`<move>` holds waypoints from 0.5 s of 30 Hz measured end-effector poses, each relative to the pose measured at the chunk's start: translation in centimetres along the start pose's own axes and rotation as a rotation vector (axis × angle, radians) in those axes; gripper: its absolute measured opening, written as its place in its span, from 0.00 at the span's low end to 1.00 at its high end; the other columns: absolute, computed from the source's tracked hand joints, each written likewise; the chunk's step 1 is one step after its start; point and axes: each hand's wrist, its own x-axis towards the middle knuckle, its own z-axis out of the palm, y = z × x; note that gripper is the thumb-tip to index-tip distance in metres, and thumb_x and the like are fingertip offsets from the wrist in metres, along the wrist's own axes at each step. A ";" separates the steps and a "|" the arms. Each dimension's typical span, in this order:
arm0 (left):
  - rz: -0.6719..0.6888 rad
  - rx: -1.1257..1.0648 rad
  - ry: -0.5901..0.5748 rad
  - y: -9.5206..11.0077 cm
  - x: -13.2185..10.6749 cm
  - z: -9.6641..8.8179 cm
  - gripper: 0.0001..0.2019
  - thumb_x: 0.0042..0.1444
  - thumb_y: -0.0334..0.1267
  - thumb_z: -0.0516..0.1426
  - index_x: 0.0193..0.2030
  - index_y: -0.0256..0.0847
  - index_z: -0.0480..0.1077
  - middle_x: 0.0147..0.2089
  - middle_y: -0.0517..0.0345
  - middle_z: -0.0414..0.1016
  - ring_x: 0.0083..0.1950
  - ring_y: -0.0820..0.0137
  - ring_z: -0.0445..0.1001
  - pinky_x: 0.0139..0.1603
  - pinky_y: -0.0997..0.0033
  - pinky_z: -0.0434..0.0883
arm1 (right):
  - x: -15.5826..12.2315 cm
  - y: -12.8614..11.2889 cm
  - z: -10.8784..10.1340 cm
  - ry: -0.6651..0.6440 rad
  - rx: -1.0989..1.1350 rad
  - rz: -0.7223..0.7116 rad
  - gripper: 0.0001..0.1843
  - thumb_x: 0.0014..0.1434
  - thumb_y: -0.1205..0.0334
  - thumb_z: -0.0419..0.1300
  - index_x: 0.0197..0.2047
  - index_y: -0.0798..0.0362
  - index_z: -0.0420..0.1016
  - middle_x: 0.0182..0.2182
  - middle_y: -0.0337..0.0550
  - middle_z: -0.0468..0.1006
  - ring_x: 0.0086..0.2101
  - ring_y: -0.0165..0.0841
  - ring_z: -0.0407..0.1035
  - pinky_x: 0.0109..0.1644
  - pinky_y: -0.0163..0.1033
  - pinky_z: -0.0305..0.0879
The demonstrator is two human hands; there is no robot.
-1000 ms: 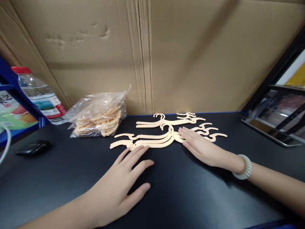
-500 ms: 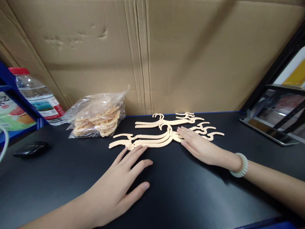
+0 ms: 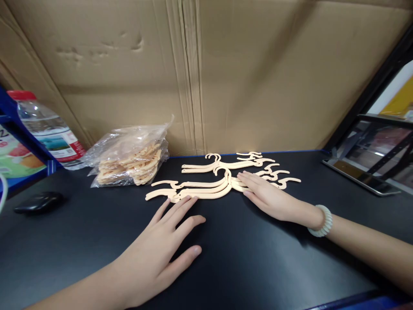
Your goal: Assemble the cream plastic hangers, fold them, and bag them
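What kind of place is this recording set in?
Probably a small packing or assembly bench: loose hangers on a black table, a bag of more, cardboard walling it behind.

Soft, even light is falling from overhead, and everything is looking fairly bright. My left hand (image 3: 151, 254) and right hand (image 3: 274, 198) are casting faint, blurry-edged shadows onto the dark surface (image 3: 258, 267), which is giving off a dull sheen near me. The tablet screen (image 3: 371, 159) is catching pale reflections. Straight lines are bending at the edges, and the bottle (image 3: 48, 129) is looking stretched and slightly soft.
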 end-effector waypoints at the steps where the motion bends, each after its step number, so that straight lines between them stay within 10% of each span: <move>1: 0.000 -0.001 0.000 0.0 0.0 0.0 0.16 0.65 0.43 0.51 0.58 0.50 0.67 0.69 0.52 0.60 0.71 0.54 0.54 0.69 0.42 0.52 | 0.0 0.0 -0.1 0.001 0.001 -0.001 0.29 0.70 0.54 0.40 0.67 0.62 0.59 0.66 0.56 0.61 0.66 0.44 0.53 0.68 0.56 0.54; 15: -0.014 0.012 -0.009 0.0 0.0 0.1 0.16 0.65 0.44 0.51 0.59 0.51 0.67 0.70 0.54 0.60 0.71 0.56 0.54 0.70 0.44 0.50 | 0.4 0.9 0.1 0.065 0.039 -0.019 0.24 0.69 0.53 0.48 0.62 0.57 0.64 0.60 0.55 0.69 0.61 0.44 0.61 0.65 0.54 0.60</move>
